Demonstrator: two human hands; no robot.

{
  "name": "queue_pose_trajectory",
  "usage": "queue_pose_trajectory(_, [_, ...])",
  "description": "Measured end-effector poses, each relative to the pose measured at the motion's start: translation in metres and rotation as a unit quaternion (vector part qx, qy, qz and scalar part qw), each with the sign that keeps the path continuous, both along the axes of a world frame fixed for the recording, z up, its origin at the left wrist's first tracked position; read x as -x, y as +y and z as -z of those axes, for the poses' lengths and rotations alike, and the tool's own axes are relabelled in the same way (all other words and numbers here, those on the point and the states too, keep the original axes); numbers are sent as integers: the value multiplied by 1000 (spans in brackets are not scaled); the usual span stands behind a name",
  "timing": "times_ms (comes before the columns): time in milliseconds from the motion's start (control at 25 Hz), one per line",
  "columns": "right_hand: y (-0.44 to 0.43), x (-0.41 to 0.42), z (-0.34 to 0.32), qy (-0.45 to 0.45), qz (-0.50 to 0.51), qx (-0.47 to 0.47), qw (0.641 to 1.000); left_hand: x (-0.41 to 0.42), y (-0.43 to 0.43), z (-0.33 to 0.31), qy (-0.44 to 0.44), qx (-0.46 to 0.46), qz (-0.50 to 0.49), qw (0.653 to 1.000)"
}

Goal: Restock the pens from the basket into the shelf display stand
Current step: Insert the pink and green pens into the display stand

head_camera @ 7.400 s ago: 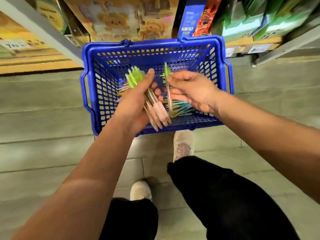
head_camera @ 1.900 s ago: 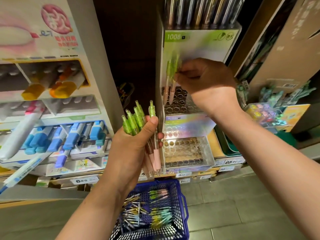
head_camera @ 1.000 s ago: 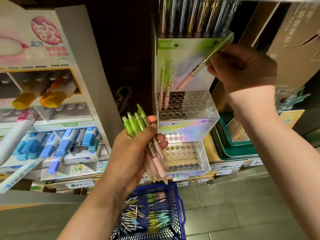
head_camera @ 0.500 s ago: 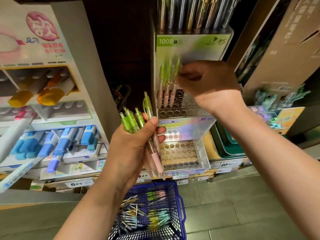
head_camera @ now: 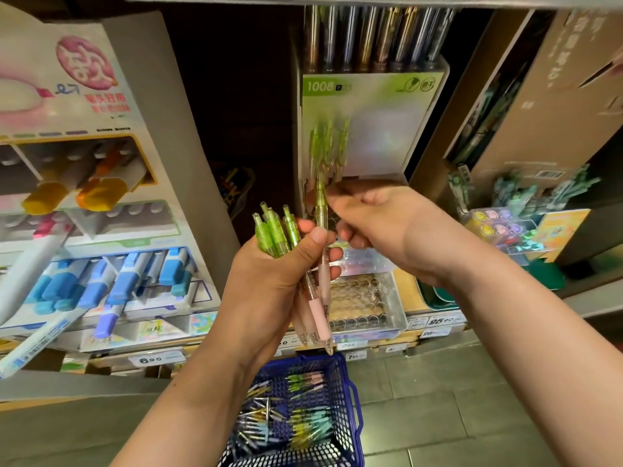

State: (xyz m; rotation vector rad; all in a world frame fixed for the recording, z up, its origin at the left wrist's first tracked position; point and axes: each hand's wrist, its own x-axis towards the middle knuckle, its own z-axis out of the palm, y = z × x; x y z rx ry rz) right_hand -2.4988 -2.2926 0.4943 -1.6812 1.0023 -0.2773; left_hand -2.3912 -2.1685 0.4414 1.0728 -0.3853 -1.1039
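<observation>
Head view | left hand (head_camera: 279, 264) grips a bunch of green-topped pens (head_camera: 274, 234), tips down | right hand (head_camera: 381, 224) pinches the upper barrel of one pen (head_camera: 320, 197) rising above the bunch | blurred green pens (head_camera: 328, 146) stand in the display stand (head_camera: 387, 136) behind | blue basket (head_camera: 354, 399) on the floor (head_camera: 438, 399) below holds more pens (head_camera: 303, 419)
</observation>
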Motion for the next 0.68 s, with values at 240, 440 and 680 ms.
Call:
queue_pose_trajectory(240, [1, 0, 4, -143, 99, -13, 985, 2, -2, -2, 30, -8, 7, 1000])
queue_pose_trajectory(440, [-26, 18, -12, -244, 169, 85, 951, -1, 1, 0, 36, -37, 6, 999])
queue_pose_trajectory(680, [-47, 16, -25, -209, 193, 254, 924, -2, 3, 1, 30, -33, 9, 999])
